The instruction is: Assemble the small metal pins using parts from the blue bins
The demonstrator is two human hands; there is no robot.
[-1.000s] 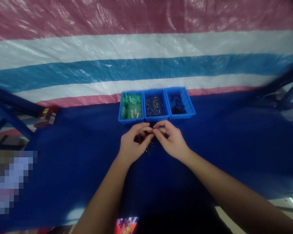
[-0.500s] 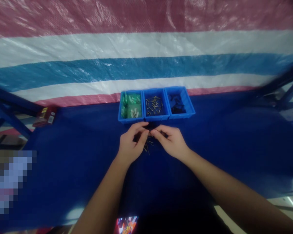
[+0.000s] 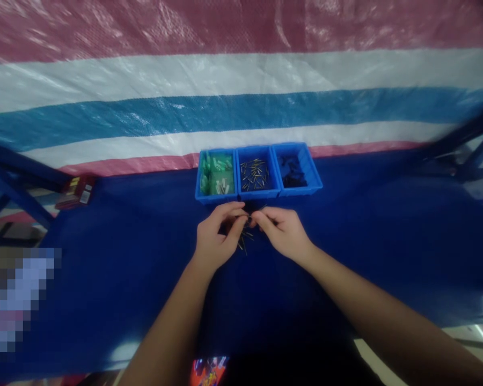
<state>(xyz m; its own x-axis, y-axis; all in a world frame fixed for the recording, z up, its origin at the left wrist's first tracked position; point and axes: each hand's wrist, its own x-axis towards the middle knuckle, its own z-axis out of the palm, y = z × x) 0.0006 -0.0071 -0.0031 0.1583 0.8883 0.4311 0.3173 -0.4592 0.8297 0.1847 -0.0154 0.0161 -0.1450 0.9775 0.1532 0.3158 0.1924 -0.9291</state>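
Observation:
My left hand (image 3: 214,236) is closed, with thumb and forefinger pinching a small dark piece (image 3: 249,218) whose shape is too small to make out. Facing it from the right, my right hand (image 3: 285,230) is also pinched shut, its fingertips close by the dark piece. Whatever the right fingers hold is hidden. Below the fingertips, several thin brass-coloured pins (image 3: 244,243) lie loose on the blue table (image 3: 153,246), partly covered by my left hand.
Just beyond my hands stand three joined blue bins: a left bin (image 3: 215,199) with green bags and white pieces, a middle bin (image 3: 260,194) with brass pins, a right bin (image 3: 301,190) with dark parts. A dark red box (image 3: 75,192) sits far left. A lit screen (image 3: 208,371) shows below.
My right fingertips have drawn slightly to the right, and the dark piece now shows between the hands. My left hand has stayed nearly still.

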